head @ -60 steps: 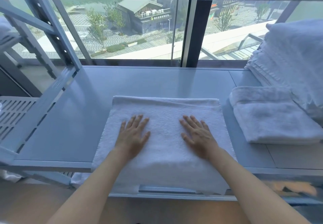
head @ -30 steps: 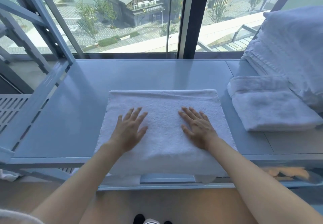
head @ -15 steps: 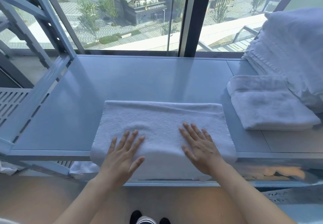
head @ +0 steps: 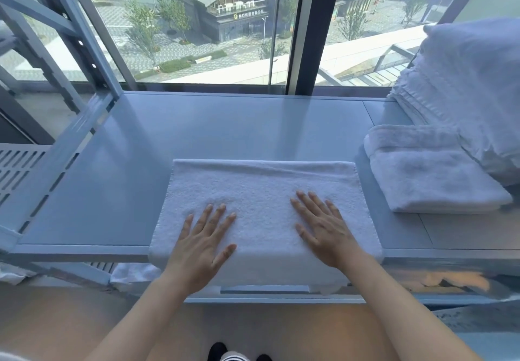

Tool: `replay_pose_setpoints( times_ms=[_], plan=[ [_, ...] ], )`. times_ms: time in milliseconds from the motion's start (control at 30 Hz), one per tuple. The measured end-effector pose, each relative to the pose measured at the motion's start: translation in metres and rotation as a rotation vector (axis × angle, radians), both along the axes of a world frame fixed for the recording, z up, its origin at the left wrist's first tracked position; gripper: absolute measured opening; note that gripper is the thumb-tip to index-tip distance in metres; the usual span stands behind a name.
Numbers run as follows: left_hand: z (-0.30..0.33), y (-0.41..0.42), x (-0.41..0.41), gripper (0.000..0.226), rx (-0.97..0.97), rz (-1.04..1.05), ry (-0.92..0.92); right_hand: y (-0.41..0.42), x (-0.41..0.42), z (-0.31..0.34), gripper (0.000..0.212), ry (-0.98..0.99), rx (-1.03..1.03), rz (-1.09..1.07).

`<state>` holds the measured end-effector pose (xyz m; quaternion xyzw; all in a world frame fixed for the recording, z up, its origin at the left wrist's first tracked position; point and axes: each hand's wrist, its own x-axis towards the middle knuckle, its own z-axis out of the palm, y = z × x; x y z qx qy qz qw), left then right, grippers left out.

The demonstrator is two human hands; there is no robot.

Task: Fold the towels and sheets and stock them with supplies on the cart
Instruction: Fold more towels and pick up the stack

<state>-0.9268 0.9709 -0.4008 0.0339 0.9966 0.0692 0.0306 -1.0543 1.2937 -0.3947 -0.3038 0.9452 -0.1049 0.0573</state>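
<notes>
A white towel (head: pixel 261 189), partly folded, lies flat on the grey shelf (head: pixel 118 180), and its near part hangs over the shelf's front edge. My left hand (head: pixel 201 242) presses flat on the towel's near left part with fingers spread. My right hand (head: pixel 323 228) presses flat on its near right part, fingers straight. Neither hand grips the cloth.
A folded white towel (head: pixel 427 175) lies on the shelf to the right, beside a tall stack of white linen (head: pixel 467 93). Metal rack uprights (head: pixel 81 31) and a perforated panel (head: pixel 14 169) stand at the left. A window runs behind the shelf.
Both hands slid toward me across the towel, from its middle to its near part at the shelf's front edge, staying flat on it the whole time.
</notes>
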Motion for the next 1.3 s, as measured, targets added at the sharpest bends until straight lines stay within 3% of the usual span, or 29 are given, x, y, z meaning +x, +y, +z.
replay_pose_setpoints(
  times_ms=[267,467,767,967,1167,1300],
  plan=[
    [-0.003,0.002,0.001,0.066,0.009,0.006,0.035,-0.016,0.015,0.013,0.063,0.015,-0.044,-0.024],
    [-0.004,0.002,0.002,0.066,0.030,-0.004,0.044,-0.060,0.048,0.002,0.069,-0.012,-0.004,0.182],
    [-0.001,-0.038,0.032,0.072,-0.009,0.006,0.108,0.084,0.027,0.004,0.079,0.032,0.112,0.046],
    [-0.008,-0.045,0.037,0.103,-0.109,-0.063,0.107,0.093,0.023,0.005,0.104,0.020,0.172,0.096],
    [0.001,-0.036,0.044,0.079,-0.135,-0.086,0.252,0.099,0.023,-0.001,0.095,0.148,0.184,0.172],
    [0.010,-0.035,0.055,0.077,-0.121,-0.103,0.367,0.100,0.037,0.005,0.080,0.212,0.143,0.179]
  ],
)
